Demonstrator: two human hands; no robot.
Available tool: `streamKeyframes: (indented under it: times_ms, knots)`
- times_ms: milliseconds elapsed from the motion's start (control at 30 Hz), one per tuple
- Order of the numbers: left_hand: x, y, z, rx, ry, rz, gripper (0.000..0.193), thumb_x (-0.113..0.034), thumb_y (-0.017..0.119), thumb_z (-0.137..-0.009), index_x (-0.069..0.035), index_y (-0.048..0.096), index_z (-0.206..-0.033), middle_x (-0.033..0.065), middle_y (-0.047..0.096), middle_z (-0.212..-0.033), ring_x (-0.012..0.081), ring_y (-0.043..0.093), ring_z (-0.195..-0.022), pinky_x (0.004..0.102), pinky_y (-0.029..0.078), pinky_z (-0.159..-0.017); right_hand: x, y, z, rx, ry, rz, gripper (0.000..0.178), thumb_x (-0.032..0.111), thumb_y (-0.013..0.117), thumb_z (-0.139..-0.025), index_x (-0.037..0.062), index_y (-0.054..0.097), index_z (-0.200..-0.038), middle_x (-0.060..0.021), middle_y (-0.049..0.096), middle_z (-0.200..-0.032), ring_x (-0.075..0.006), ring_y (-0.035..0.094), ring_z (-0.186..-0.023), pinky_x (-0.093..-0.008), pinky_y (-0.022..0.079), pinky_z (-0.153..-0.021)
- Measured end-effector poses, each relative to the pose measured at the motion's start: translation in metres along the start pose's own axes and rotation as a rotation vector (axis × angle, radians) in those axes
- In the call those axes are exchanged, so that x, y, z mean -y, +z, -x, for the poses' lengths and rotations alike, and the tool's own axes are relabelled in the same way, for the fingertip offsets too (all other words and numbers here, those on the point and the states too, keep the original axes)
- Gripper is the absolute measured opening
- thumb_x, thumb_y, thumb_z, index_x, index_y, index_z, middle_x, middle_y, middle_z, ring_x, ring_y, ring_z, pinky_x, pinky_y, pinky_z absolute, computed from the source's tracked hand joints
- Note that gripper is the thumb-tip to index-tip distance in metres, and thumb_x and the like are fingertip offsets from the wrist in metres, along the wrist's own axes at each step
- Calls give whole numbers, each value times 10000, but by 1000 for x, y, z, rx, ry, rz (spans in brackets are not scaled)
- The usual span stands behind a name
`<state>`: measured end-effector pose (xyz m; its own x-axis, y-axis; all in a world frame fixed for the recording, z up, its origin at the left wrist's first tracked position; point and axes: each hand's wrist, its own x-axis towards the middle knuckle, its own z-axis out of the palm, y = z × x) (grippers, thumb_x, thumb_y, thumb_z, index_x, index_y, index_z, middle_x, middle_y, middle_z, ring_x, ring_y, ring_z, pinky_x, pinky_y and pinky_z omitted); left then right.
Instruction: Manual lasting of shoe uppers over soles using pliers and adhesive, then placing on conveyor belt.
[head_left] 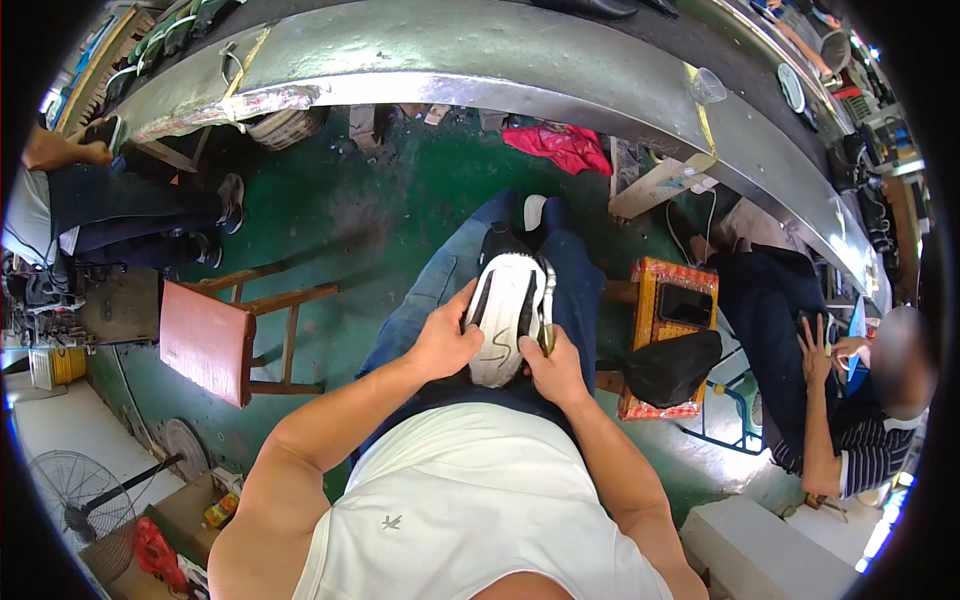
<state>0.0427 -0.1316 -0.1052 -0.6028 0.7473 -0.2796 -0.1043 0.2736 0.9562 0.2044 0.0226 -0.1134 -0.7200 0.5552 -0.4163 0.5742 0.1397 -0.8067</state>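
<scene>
A shoe point(507, 305) lies sole up over my lap, its pale sole carrying dark hand-drawn marks and its upper black where it shows. Around its left edge my left hand point(447, 332) is closed, thumb pressed on the sole. My right hand point(554, 366) grips the right edge near the end closest to me, thumb against the sole's side. Beside that thumb shows a small brownish-yellow piece point(548, 338); whether it is a tool in my fingers I cannot make out. Both hands rest above my blue trousers.
A long metal-sided bench point(480, 95) runs across the far side. To my left stands a brown-topped stool point(205, 340); to my right, a red-and-yellow stool point(645, 310) bears a phone point(685, 304) and black cloth point(672, 368). People sit or stand at both sides. A fan point(85, 500) is lower left.
</scene>
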Motion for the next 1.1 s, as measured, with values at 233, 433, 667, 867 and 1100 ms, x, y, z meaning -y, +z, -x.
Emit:
streamKeyframes:
  times_ms: [233, 433, 667, 867, 1100]
  knots:
    - [-4, 16, -34, 328, -296, 347, 875, 105, 515, -761, -48, 306, -1597, 96, 532, -1469, 193, 506, -1352, 314, 373, -1141, 2, -33, 3, 57, 107, -84, 288, 156, 660, -901, -45, 550, -1076, -113, 665, -784, -180, 639, -599, -320, 506, -523]
    - [31, 37, -23, 271, -112, -1, 935, -97, 697, -821, 8, 201, -1607, 213, 375, -1589, 279, 385, -1464, 340, 302, -1199, -17, -88, 55, 184, 82, -68, 259, 185, 622, -975, 2, 584, -1155, -66, 667, -852, -140, 636, -748, -292, 517, -643]
    - [21, 52, -19, 328, -137, 163, 1046, -42, 715, -856, 13, 1, -1618, 228, 287, -1617, 268, 326, -1480, 330, 265, -1208, 7, -109, 44, 178, -461, 635, 557, 73, 642, -887, -43, 500, -1413, -252, 613, -1253, -400, 612, -1137, -440, 505, -982]
    - [12, 53, -17, 332, -236, 76, 1070, -47, 724, -873, 29, -49, -1609, 208, 331, -1595, 250, 366, -1448, 321, 272, -1195, 37, -110, 20, 145, -662, 1071, 573, 25, 624, -829, -94, 500, -1376, -274, 587, -1301, -413, 581, -1198, -439, 523, -972]
    - [41, 63, -10, 261, -183, -19, 1073, 4, 688, -858, 21, -78, -1609, 222, 320, -1600, 251, 360, -1458, 313, 268, -1191, 156, -113, -31, 939, 79, 1081, 329, 225, 638, -930, -86, 710, -1004, -272, 715, -949, -388, 708, -940, -467, 550, -854]
